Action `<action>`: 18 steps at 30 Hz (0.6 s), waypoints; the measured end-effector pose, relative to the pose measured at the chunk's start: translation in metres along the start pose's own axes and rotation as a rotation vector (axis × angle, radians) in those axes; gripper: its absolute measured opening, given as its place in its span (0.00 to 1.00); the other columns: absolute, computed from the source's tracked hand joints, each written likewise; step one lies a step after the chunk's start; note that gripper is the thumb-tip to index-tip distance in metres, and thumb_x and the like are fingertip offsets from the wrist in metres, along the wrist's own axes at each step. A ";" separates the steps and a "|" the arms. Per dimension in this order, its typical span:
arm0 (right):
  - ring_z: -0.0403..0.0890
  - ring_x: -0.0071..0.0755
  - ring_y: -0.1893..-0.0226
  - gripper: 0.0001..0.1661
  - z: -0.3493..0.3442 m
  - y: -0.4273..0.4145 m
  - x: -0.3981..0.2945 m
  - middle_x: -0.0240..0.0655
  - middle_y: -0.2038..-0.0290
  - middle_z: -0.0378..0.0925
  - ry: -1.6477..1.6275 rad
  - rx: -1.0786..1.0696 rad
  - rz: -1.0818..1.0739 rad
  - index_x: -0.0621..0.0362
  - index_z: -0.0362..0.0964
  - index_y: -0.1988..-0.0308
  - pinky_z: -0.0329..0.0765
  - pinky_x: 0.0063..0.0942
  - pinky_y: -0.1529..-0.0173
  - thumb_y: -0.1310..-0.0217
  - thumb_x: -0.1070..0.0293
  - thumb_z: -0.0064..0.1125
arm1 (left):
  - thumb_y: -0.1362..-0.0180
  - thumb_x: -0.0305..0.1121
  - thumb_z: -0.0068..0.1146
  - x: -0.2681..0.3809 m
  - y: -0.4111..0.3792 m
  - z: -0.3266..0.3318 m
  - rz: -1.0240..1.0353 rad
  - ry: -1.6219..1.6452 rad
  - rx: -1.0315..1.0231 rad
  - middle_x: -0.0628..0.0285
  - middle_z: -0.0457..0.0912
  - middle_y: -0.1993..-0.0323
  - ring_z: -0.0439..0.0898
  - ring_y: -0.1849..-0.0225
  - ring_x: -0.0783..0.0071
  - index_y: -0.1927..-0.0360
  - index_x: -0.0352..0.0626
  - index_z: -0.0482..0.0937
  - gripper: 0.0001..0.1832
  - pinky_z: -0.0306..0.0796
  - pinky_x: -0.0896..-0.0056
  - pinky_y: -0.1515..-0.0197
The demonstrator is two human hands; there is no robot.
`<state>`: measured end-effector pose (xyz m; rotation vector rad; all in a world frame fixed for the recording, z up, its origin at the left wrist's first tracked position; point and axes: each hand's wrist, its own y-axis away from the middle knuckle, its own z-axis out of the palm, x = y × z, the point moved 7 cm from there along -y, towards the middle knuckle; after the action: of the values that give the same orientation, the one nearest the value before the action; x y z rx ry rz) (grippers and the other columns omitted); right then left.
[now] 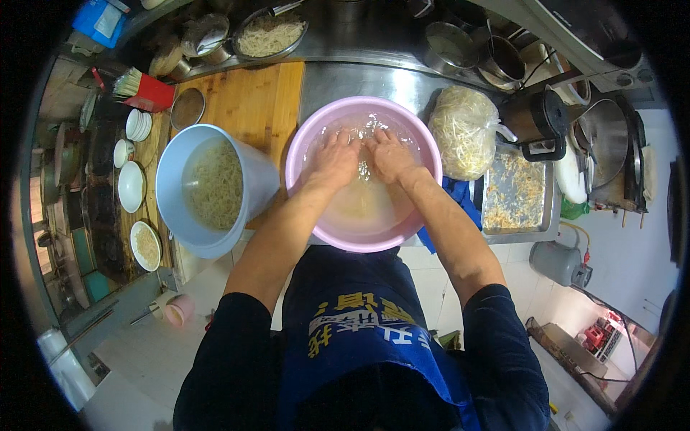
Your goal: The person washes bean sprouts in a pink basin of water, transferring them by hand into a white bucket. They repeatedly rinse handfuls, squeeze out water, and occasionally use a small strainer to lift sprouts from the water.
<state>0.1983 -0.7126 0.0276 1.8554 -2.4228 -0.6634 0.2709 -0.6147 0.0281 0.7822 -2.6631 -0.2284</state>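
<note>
A pink plastic basin (364, 246) stands in front of me, holding cloudy water (356, 207) with a pale layer low in it. My left hand (338, 156) and my right hand (391, 156) reach into the far half of the basin, palms down and side by side. Their fingers are slightly apart, and ripples surround the fingertips, which dip into the water. Nothing shows in either hand; what lies beneath the palms is hidden. To the left, a light blue plastic bucket (259, 178) contains water and pale, thin strands (215, 188), perhaps bean sprouts.
A plastic bag of bean sprouts (463, 134) sits right of the basin, beside a metal tray (515, 188) with food scraps and a dark-lidded jug (542, 121). Bowls (131, 187) line the left edge near a wooden board (248, 97). A metal pan of noodles (269, 36) stands behind.
</note>
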 end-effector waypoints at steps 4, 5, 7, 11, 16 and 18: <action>0.61 0.54 0.26 0.34 0.025 0.004 0.003 0.44 0.29 0.63 -0.049 -0.121 -0.006 0.44 0.68 0.29 0.71 0.55 0.29 0.34 0.66 0.56 | 0.37 0.27 0.53 -0.006 0.003 0.003 -0.012 0.032 -0.095 0.46 0.70 0.33 0.67 0.29 0.43 0.34 0.47 0.77 0.25 0.67 0.44 0.30; 0.60 0.58 0.26 0.35 0.027 0.008 0.001 0.48 0.28 0.62 -0.037 -0.086 -0.039 0.46 0.68 0.30 0.69 0.53 0.28 0.37 0.66 0.58 | 0.37 0.27 0.54 -0.007 0.008 0.004 0.001 0.020 -0.093 0.46 0.71 0.34 0.68 0.30 0.43 0.35 0.47 0.77 0.25 0.68 0.44 0.30; 0.59 0.66 0.25 0.37 0.031 0.020 -0.004 0.57 0.27 0.59 -0.010 -0.013 -0.105 0.51 0.69 0.31 0.65 0.48 0.24 0.41 0.66 0.63 | 0.38 0.27 0.55 -0.005 0.020 0.011 0.006 0.027 -0.117 0.45 0.72 0.36 0.70 0.32 0.44 0.35 0.46 0.77 0.25 0.69 0.45 0.31; 0.62 0.59 0.28 0.33 0.035 0.043 -0.007 0.48 0.30 0.62 0.040 -0.126 -0.082 0.43 0.68 0.30 0.74 0.57 0.32 0.34 0.67 0.53 | 0.39 0.28 0.57 0.009 0.042 0.006 -0.012 0.037 -0.152 0.44 0.72 0.37 0.70 0.33 0.44 0.36 0.46 0.77 0.26 0.70 0.46 0.32; 0.61 0.60 0.27 0.35 0.017 0.060 -0.012 0.49 0.27 0.58 -0.017 -0.073 -0.004 0.42 0.66 0.28 0.76 0.57 0.34 0.33 0.68 0.52 | 0.42 0.29 0.60 0.000 0.056 0.011 -0.102 -0.006 0.000 0.43 0.72 0.38 0.69 0.33 0.40 0.35 0.47 0.76 0.28 0.69 0.46 0.32; 0.62 0.61 0.27 0.36 0.016 0.062 -0.016 0.50 0.26 0.57 0.001 -0.050 -0.014 0.42 0.64 0.27 0.77 0.58 0.34 0.33 0.68 0.52 | 0.42 0.29 0.61 0.003 0.059 0.009 -0.138 -0.026 -0.051 0.42 0.71 0.37 0.69 0.32 0.39 0.35 0.46 0.76 0.29 0.69 0.47 0.32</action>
<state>0.1417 -0.6804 0.0378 1.8549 -2.3722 -0.7169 0.2364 -0.5668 0.0351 0.9540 -2.6188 -0.3428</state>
